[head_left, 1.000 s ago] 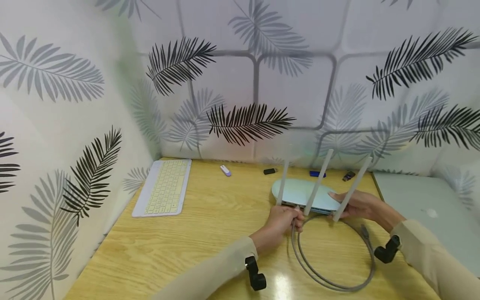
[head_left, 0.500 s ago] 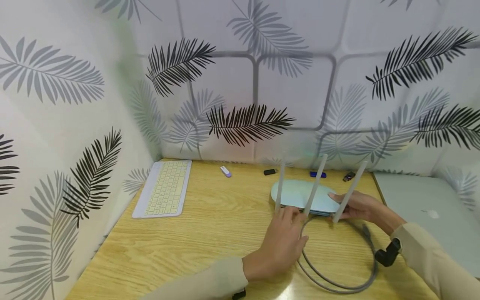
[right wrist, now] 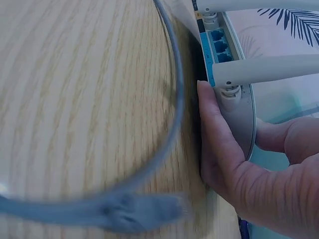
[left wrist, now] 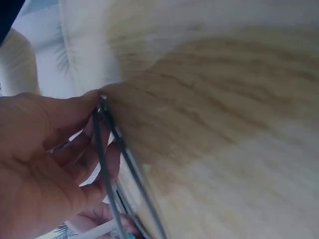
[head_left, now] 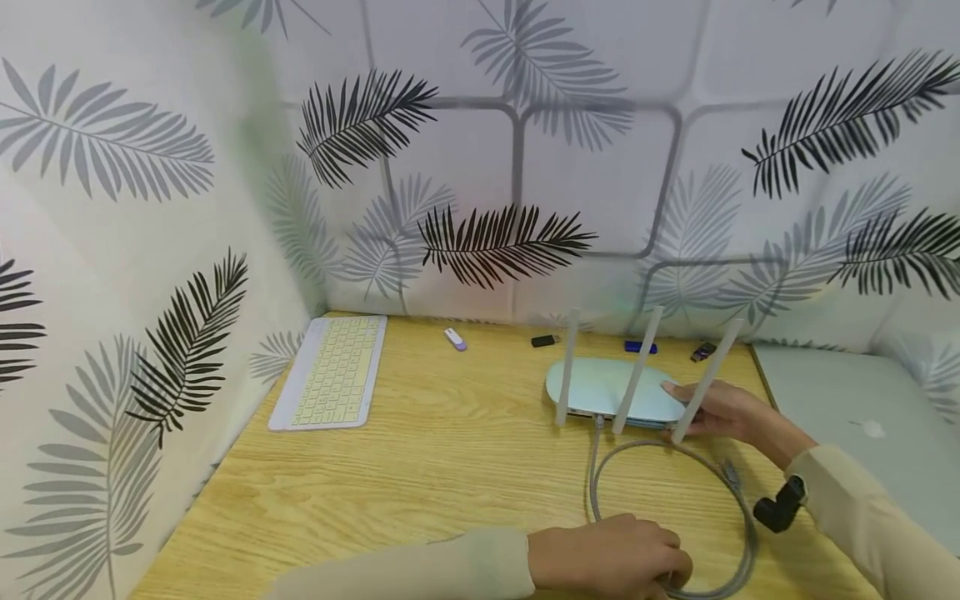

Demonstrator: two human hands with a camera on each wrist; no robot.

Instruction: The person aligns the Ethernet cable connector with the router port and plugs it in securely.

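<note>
A pale mint wireless router (head_left: pixel 600 385) with three white antennas stands on the wooden table. My right hand (head_left: pixel 723 411) holds its right end, thumb on top and fingers beneath. One end of a grey network cable (head_left: pixel 751 537) sits at the router's rear ports; the rest lies looped in front. At the near side of that loop, my left hand (head_left: pixel 615 554) pinches the cable between thumb and fingers, as the left wrist view shows two strands of the cable (left wrist: pixel 102 149) at the fingertips. The free plug (right wrist: pixel 144 211) lies near my right wrist, and blue ports (right wrist: pixel 219 45) face me.
A white keyboard (head_left: pixel 337 372) lies at the back left. Along the back edge are a white-and-purple USB stick (head_left: pixel 455 339), a black one (head_left: pixel 545 341), a blue one (head_left: pixel 640 347) and a dark one (head_left: pixel 702 352). A closed silver laptop (head_left: pixel 847 425) occupies the right side.
My left hand has left the router's rear and come toward me, down to the near part of the cable loop, which it now pinches. My right hand stays on the router.
</note>
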